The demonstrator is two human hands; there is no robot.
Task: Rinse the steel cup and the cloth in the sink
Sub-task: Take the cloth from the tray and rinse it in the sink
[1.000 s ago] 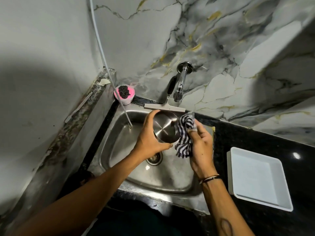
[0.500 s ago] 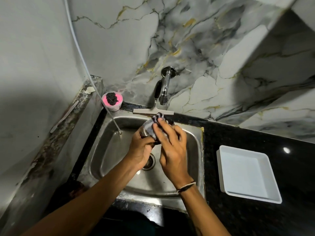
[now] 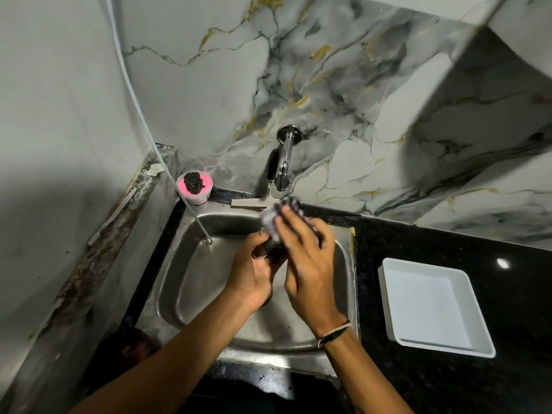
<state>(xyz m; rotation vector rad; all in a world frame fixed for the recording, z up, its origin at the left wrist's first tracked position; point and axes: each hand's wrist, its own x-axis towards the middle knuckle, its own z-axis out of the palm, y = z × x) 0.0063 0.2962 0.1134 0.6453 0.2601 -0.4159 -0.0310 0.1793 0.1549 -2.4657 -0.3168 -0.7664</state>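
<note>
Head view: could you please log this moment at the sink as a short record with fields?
Setting: steel sink set in a black counter, marble wall behind
Left hand: grips the steel cup, mostly hidden
Right hand: presses the striped cloth on the cup
Tap: above the hands; no stream discernible
Left of tap: pink tub with a dark scrubber
Right counter: white tray, nothing in it

counter: black speckled stone (image 3: 433, 380)
on it, right: white tray (image 3: 433, 306)
far left: pink tub (image 3: 195, 189)
set in: steel sink (image 3: 191, 270)
</note>
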